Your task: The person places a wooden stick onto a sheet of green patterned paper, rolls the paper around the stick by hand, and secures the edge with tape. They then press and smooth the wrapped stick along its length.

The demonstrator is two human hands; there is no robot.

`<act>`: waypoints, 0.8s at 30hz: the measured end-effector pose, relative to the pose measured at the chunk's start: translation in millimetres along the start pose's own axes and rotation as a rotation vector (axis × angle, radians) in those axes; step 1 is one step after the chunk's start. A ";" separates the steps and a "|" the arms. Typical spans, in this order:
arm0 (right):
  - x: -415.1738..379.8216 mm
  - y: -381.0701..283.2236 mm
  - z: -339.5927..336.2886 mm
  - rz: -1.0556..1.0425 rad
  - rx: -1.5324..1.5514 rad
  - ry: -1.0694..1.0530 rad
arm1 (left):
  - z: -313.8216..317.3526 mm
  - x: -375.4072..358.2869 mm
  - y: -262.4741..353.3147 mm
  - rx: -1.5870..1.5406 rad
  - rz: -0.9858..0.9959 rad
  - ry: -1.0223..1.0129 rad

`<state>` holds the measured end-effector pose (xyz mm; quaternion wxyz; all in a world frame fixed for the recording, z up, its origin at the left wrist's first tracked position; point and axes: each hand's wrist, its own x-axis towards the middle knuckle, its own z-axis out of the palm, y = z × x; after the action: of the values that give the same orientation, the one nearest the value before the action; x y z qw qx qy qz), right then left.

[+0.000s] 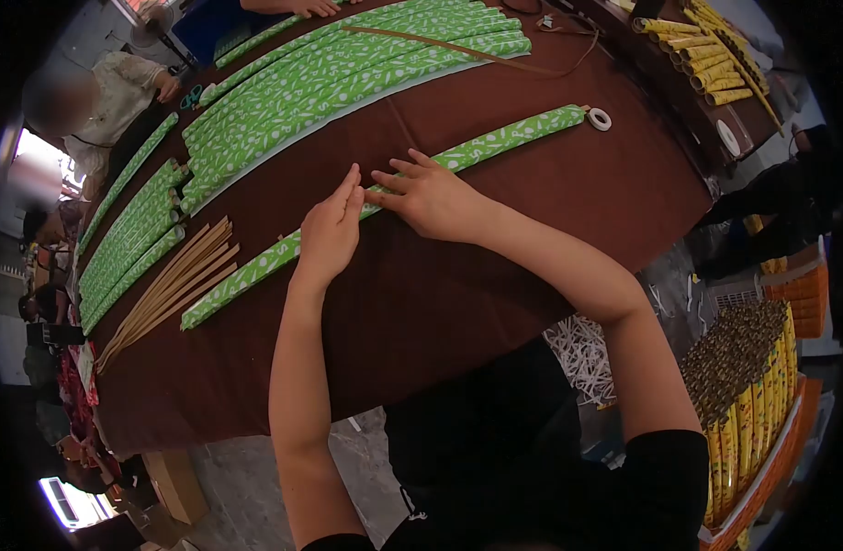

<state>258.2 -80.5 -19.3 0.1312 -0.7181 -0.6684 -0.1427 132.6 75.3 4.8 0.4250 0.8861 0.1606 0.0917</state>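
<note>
A long, narrow roll of green paper with white print (pixel 509 138) lies slantwise across the brown tabletop in front of me. My left hand (pixel 332 230) rests over its middle with the fingers straight and held side by side. Just right of it, my right hand (pixel 428 196) lies across the same roll, palm down and fingers spread. The fingertips of the right hand come right up to the left hand. Beyond the roll's far right end sits a white ring of tape (pixel 600 119). Thin brown strips (pixel 187 280) lie fanned near its left end.
Many green rolls (pixel 320 96) lie side by side across the table, with more rolls (pixel 123 262) at the left. A long brown strip (pixel 449 48) crosses them. Yellow rolls (pixel 702 60) lie back right; others fill an orange crate (pixel 757 500). Another person (pixel 118 92) is at the far left.
</note>
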 end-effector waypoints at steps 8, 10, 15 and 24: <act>-4.9 -1.1 3.8 0.007 0.040 0.066 | 11.7 3.2 0.1 0.224 0.021 0.090; -5.7 -4.6 -0.9 0.023 0.025 0.055 | 15.3 4.2 -0.1 0.262 0.045 0.116; -11.1 -5.1 -7.3 0.086 -0.095 0.067 | 21.5 5.3 4.0 0.495 0.077 0.163; -19.8 3.7 -19.0 0.184 -0.166 -0.020 | 26.5 7.2 -4.1 0.592 0.160 0.219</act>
<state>260.0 -106.3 -9.3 0.0772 -0.7862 -0.5868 -0.1778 146.4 61.2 -14.6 0.1204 0.9659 0.1550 0.1689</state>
